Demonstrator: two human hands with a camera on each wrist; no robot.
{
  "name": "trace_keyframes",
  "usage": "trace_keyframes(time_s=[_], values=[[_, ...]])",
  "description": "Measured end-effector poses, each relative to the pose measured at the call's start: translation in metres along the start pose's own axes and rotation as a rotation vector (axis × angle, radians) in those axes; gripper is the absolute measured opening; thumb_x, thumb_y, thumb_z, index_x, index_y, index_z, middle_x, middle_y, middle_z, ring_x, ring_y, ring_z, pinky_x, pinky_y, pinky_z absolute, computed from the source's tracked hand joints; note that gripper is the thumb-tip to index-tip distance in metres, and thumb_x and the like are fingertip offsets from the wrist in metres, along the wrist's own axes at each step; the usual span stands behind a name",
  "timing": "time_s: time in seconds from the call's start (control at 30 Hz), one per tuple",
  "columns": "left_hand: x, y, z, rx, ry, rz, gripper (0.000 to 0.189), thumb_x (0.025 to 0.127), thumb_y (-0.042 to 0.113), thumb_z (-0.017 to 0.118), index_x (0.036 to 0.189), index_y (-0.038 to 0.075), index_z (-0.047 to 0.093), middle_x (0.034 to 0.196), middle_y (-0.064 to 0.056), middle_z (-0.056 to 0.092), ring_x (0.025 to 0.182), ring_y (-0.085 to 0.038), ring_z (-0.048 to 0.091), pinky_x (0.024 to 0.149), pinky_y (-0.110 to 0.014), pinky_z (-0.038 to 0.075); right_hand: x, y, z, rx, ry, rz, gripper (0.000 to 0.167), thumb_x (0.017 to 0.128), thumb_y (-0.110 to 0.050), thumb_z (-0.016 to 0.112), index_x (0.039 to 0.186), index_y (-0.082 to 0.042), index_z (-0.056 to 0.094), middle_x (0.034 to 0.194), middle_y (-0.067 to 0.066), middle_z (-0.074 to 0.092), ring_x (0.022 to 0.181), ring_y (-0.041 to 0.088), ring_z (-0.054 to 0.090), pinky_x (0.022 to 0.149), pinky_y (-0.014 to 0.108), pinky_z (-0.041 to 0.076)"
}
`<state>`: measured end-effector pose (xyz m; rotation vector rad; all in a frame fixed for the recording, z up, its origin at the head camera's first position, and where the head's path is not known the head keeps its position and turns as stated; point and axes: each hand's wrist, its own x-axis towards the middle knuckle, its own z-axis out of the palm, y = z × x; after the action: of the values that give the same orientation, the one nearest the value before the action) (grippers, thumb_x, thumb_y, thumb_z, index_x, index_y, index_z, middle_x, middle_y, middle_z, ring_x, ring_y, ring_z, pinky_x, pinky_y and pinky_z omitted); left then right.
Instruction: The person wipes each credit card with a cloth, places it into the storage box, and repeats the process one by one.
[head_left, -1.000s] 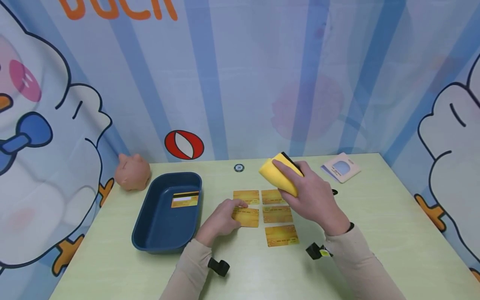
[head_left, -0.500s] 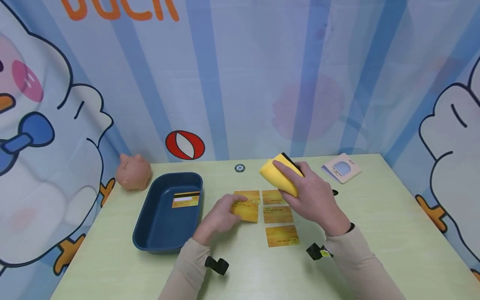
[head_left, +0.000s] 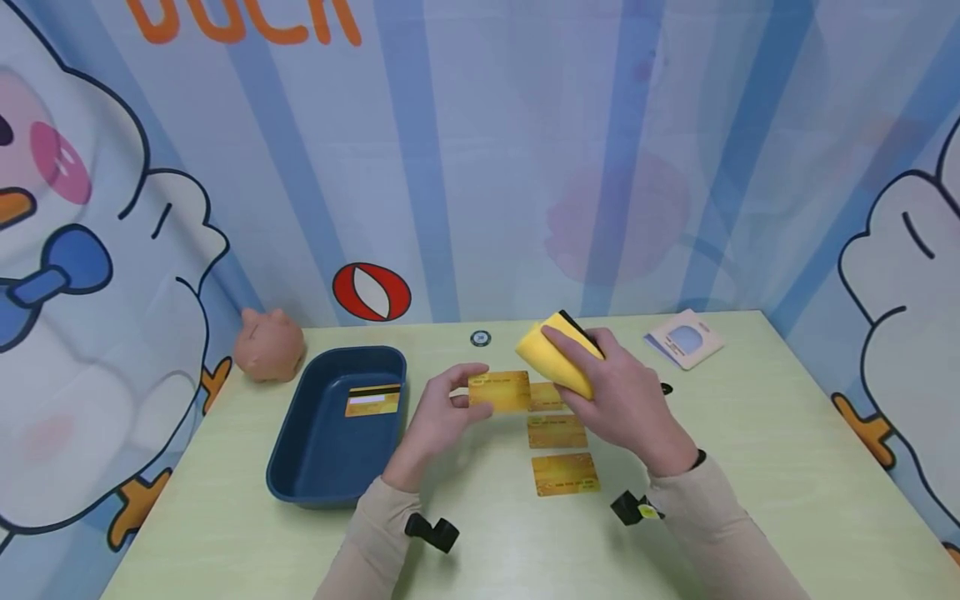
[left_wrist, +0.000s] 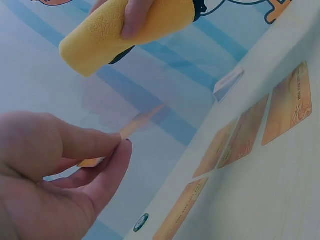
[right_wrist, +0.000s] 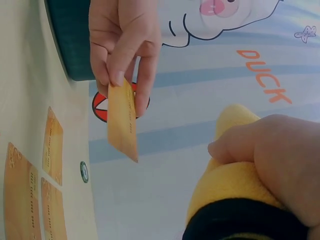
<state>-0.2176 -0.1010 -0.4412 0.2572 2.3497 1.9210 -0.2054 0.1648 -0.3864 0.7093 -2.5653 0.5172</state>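
Note:
My left hand (head_left: 441, 415) pinches a gold bank card (head_left: 500, 392) by its left edge, between thumb and fingers. The right wrist view shows that card (right_wrist: 121, 120) raised off the table, its numbered face visible. My right hand (head_left: 621, 390) grips a bundled yellow cloth (head_left: 553, 357) with a black edge, held up to the right of the card. Below it on the table lie more gold cards: one at the lower right (head_left: 566, 474), one above that (head_left: 557, 432), and one partly covered at the top (head_left: 545, 397). Another flat card (left_wrist: 181, 209) shows in the left wrist view.
A dark blue tray (head_left: 279, 454) stands left of my left hand, with a card (head_left: 372, 400) inside, its striped back up. A piggy bank (head_left: 268, 345), a round chip (head_left: 481, 338) and a pink booklet (head_left: 684, 339) sit along the table's back.
My left hand has picked up the card from the left column and lifted it up and away from the table. My right hand stays nearly still with the cloth.

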Motion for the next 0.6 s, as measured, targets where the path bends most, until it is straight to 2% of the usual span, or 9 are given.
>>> trace_keyframes(time_s=[0.23, 0.4, 0.6], values=[[0.001, 0.004, 0.003, -0.019, -0.001, -0.017, 0.057, 0.094, 0.004, 0.076, 0.147, 0.015, 0.059, 0.137, -0.017, 0.056, 0.104, -0.028, 0.070, 0.089, -0.042, 0.063, 0.001, -0.007, 0.005, -0.002, -0.016, -0.024, 0.073, 0.092, -0.029, 0.081, 0.157, -0.032, 0.048, 0.130, 0.021, 0.057, 0.080, 0.027, 0.063, 0.055, 0.039, 0.056], [0.003, 0.011, 0.007, -0.034, -0.033, -0.001, 0.060, 0.095, 0.002, 0.074, 0.151, 0.011, 0.054, 0.140, -0.019, 0.056, 0.111, -0.033, 0.072, 0.090, -0.038, 0.063, 0.000, -0.010, 0.010, -0.012, -0.029, -0.052, 0.075, 0.090, -0.027, 0.081, 0.157, -0.034, 0.048, 0.129, 0.020, 0.058, 0.075, 0.025, 0.062, 0.052, 0.037, 0.055], [0.005, 0.015, 0.011, -0.075, -0.084, 0.034, 0.063, 0.097, 0.003, 0.074, 0.154, 0.007, 0.048, 0.140, -0.019, 0.063, 0.119, -0.035, 0.070, 0.095, -0.039, 0.061, -0.001, -0.015, 0.019, -0.007, -0.030, -0.114, 0.074, 0.091, -0.027, 0.080, 0.157, -0.034, 0.049, 0.129, 0.019, 0.058, 0.075, 0.022, 0.061, 0.052, 0.031, 0.052]])
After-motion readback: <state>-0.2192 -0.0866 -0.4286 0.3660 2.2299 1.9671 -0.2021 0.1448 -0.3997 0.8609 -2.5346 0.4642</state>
